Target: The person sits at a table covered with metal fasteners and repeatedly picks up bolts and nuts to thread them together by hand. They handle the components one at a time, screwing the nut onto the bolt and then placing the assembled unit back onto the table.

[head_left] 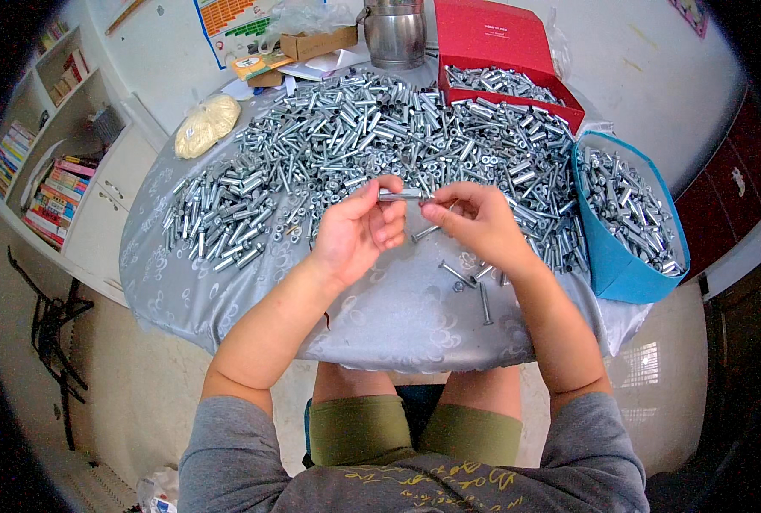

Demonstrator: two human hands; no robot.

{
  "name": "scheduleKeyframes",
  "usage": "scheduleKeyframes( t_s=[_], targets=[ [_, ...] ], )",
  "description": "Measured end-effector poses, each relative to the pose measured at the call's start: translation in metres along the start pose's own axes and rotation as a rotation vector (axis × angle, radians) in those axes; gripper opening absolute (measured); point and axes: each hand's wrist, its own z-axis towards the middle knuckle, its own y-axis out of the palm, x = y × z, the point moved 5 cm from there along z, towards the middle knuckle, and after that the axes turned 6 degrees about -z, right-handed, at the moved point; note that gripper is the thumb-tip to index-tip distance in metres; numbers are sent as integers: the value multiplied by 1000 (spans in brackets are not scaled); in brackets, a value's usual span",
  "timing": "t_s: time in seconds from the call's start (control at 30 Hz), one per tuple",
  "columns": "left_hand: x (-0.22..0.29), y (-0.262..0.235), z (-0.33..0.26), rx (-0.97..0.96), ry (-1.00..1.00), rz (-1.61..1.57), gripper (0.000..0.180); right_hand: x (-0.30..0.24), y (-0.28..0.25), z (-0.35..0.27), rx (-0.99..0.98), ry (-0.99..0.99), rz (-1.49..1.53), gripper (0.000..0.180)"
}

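Note:
My left hand [359,229] and my right hand [474,218] meet above the table's near half, both pinching one silver metal sleeve bolt [402,194] held level between the fingertips. A second bolt [426,231] hangs from under my right hand's fingers. Just beyond the hands lies a wide heap of silver bolts, sleeves and nuts [372,137]. A few loose bolts [470,282] lie on the cloth below my right hand.
A round table with a grey patterned cloth [397,316] bears the heap. A blue bin [624,269] of bolts stands at the right, a red box [504,51] of bolts behind it. A metal pot [395,34], a pale bag [205,124] and bookshelves [55,171] are about.

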Motion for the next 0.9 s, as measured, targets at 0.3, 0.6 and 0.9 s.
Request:
scheduleKeyframes(
  t_s=[0.3, 0.6, 0.9],
  targets=[
    [10, -17, 2, 135, 107, -25, 22, -8, -45, 3, 288, 57, -337, 24],
    [10, -19, 1, 173, 107, -28, 22, -4, -40, -2, 65, 124, -875, 19],
    [10, -17, 1, 158, 101, -30, 22, 3, -15, -7, -239, 26, -844, 22]
  ],
)
